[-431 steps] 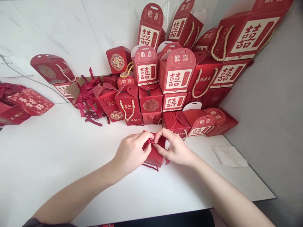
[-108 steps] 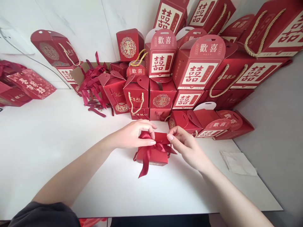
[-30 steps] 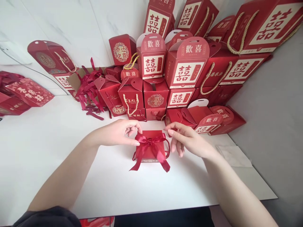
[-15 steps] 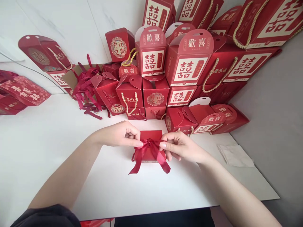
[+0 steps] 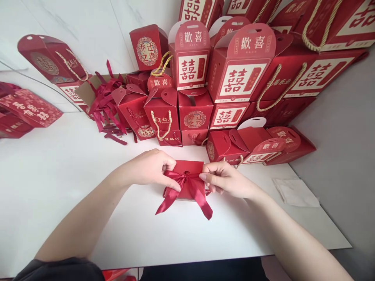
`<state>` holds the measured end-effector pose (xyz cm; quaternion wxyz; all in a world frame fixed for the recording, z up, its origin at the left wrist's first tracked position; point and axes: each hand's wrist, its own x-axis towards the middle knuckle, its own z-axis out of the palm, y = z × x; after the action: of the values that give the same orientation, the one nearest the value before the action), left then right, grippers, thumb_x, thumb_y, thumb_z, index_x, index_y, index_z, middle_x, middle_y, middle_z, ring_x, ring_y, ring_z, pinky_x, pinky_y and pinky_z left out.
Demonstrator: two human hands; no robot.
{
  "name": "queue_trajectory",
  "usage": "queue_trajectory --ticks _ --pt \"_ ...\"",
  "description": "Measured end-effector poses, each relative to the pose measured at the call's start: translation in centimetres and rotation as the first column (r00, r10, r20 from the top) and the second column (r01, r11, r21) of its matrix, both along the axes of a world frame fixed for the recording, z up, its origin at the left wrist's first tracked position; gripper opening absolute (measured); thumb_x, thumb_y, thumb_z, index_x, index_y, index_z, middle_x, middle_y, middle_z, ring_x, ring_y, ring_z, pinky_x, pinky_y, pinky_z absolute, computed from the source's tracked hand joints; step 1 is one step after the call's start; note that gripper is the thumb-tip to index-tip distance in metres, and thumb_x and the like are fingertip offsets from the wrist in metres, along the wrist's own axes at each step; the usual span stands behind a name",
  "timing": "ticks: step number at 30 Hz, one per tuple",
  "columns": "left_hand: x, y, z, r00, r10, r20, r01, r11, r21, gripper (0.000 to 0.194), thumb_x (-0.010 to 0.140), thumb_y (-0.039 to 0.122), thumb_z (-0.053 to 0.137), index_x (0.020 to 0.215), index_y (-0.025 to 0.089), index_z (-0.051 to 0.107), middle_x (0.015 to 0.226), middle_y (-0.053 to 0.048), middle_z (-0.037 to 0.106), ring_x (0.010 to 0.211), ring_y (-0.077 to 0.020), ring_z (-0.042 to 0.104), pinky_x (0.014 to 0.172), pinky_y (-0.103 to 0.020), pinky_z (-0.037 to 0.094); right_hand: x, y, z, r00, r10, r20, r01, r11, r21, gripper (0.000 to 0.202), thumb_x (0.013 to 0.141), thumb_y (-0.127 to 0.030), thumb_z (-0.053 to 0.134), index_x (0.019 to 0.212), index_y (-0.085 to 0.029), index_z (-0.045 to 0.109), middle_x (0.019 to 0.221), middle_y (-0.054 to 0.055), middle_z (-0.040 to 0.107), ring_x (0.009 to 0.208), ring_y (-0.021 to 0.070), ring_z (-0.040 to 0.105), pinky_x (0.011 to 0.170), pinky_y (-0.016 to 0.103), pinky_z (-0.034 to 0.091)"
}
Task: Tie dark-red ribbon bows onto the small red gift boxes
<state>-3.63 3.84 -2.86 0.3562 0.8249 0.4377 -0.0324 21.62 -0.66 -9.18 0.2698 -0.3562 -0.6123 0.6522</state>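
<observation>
A small red gift box (image 5: 191, 166) sits on the white table in front of me. Across its front is a shiny dark-red ribbon (image 5: 197, 195) tied in a bow, its two tails spreading down toward the table. My left hand (image 5: 150, 168) is at the bow's left loop, fingers curled, with the thumb lying along the ribbon and satin showing between thumb and fingers. On the other side, my right hand (image 5: 227, 179) pinches the right loop between thumb and forefinger. The ends of the loops are partly hidden by my fingers.
Stacked red gift boxes (image 5: 195, 117) with rope handles rise along the back wall. A cardboard box of loose red ribbons (image 5: 108, 103) stands back left, some strips spilling out. Red bags (image 5: 32, 109) lie far left. A folded white tissue (image 5: 295, 192) rests at right.
My left thumb has moved down and apart from the fingers, exposing the left loop. My right fingers have drawn closer together on the right loop. The view has shifted slightly.
</observation>
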Motion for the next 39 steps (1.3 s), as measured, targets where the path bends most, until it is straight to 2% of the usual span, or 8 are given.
queue_trajectory --ticks 15,20,23,26,29,32,35,39 --pt "0.1 0.9 -0.3 0.998 0.019 0.054 -0.013 0.993 -0.115 0.067 0.061 0.055 0.081 0.057 0.018 0.026 0.057 0.006 0.022 0.053 -0.0078 0.019 0.048 -0.027 0.012 0.3 0.6 -0.8 0.999 0.042 -0.032 -0.042 0.999 -0.025 0.039 0.093 -0.046 0.06 0.069 -0.017 0.054 0.054 -0.003 0.057 0.048 0.0071 0.05 0.045 0.018 0.037" --pt "-0.6 1.1 0.3 0.975 -0.085 0.206 0.138 0.956 -0.259 0.043 0.072 0.045 0.078 0.061 0.016 0.049 0.057 0.004 0.04 0.054 -0.0078 0.032 0.05 -0.025 0.023 0.8 0.1 0.3 0.992 0.106 -0.076 -0.103 0.994 0.042 0.041 0.094 -0.045 0.059 0.067 -0.015 0.058 0.053 -0.003 0.054 0.051 0.0074 0.051 0.055 0.022 0.042" --pt "-0.9 1.4 0.5 0.944 -0.12 0.306 0.211 0.935 -0.286 0.029 0.078 0.04 0.075 0.072 0.014 0.064 0.066 0.0 0.055 0.056 -0.0085 0.039 0.052 -0.025 0.029 1.1 -0.1 0.9 0.995 0.056 -0.081 -0.049 0.995 0.089 0.037 0.094 -0.047 0.06 0.076 -0.015 0.062 0.051 -0.006 0.049 0.045 0.0056 0.042 0.05 0.021 0.035" --pt "-0.6 1.4 0.2 0.943 -0.068 0.326 0.141 0.968 -0.206 0.035 0.081 0.042 0.071 0.065 0.014 0.056 0.061 0.002 0.048 0.055 -0.008 0.035 0.052 -0.024 0.028 1.1 -0.1 0.9 0.997 -0.038 -0.07 0.046 0.993 0.113 0.036 0.093 -0.05 0.059 0.08 -0.017 0.059 0.05 -0.008 0.045 0.046 0.0055 0.038 0.049 0.02 0.03" --pt "0.1 0.9 -0.2 0.965 0.036 0.258 -0.037 0.999 -0.001 0.049 0.079 0.05 0.071 0.058 0.016 0.043 0.058 0.005 0.035 0.054 -0.008 0.03 0.051 -0.024 0.023 0.7 0.0 0.5 0.997 -0.066 -0.038 0.07 0.99 0.123 0.041 0.094 -0.052 0.057 0.074 -0.017 0.055 0.052 -0.007 0.045 0.049 0.006 0.038 0.05 0.021 0.028" --pt "0.7 0.3 -0.4 0.983 0.099 0.154 -0.121 0.982 0.142 0.048 0.069 0.056 0.077 0.062 0.016 0.051 0.062 0.004 0.046 0.057 -0.0098 0.039 0.052 -0.024 0.026 0.2 0.0 0.2 0.994 -0.108 -0.012 0.109 0.985 0.136 0.046 0.092 -0.054 0.058 0.067 -0.017 0.05 0.054 -0.006 0.045 0.049 0.0058 0.038 0.049 0.021 0.027" --pt "0.8 0.0 -0.3 0.99 0.086 0.111 -0.096 0.992 0.085 0.04 0.065 0.053 0.08 0.074 0.018 0.063 0.073 0.002 0.061 0.066 -0.0135 0.053 0.056 -0.023 0.035 0.1 0.0 0.1 0.992 -0.129 -0.005 0.128 0.982 0.138 0.047 0.092 -0.054 0.059 0.064 -0.017 0.049 0.054 -0.005 0.049 0.048 0.0056 0.042 0.048 0.02 0.029" --pt "0.6 0.3 -0.1 0.988 0.097 0.124 -0.1 0.995 0.019 0.039 0.063 0.052 0.082 0.081 0.02 0.068 0.079 0.002 0.067 0.071 -0.0149 0.058 0.059 -0.022 0.039 0.1 0.2 0.0 0.996 -0.091 -0.003 0.091 0.992 0.086 0.046 0.092 -0.055 0.057 0.068 -0.018 0.051 0.053 -0.004 0.055 0.045 0.0064 0.049 0.046 0.019 0.034"
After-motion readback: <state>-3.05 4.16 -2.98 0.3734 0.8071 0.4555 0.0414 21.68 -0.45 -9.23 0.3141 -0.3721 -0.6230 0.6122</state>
